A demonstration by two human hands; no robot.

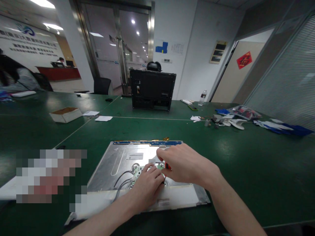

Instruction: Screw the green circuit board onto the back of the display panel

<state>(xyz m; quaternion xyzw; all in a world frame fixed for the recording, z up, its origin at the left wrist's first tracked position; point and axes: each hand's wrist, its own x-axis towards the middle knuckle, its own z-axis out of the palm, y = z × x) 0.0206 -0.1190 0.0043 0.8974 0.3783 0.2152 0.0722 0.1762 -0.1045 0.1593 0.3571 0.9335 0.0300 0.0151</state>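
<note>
A flat silver metal panel (pixel 103 175), like the back of a display, lies on the green table in front of me. A small green circuit board (pixel 136 171) sits on its middle, with grey and black cables (pixel 120 185) leading off to the left. My left hand (pixel 149 183) rests over the board, fingers bent and closed against it; its thumb is mostly hidden. Just above and to the right, my right hand (pixel 182 164) is closed around the red and black handle of a screwdriver (pixel 167 166). The tool's tip is hard to make out between the hands.
Beyond the panel stands a black monitor-like casing (pixel 152 88). An open box (pixel 66 114) and papers (pixel 103 118) lie to the left. Metal parts (pixel 219 119), plastic bags (pixel 243 112) and a water bottle (pixel 202 97) are at the right. A blurred patch (pixel 49 175) covers the near left.
</note>
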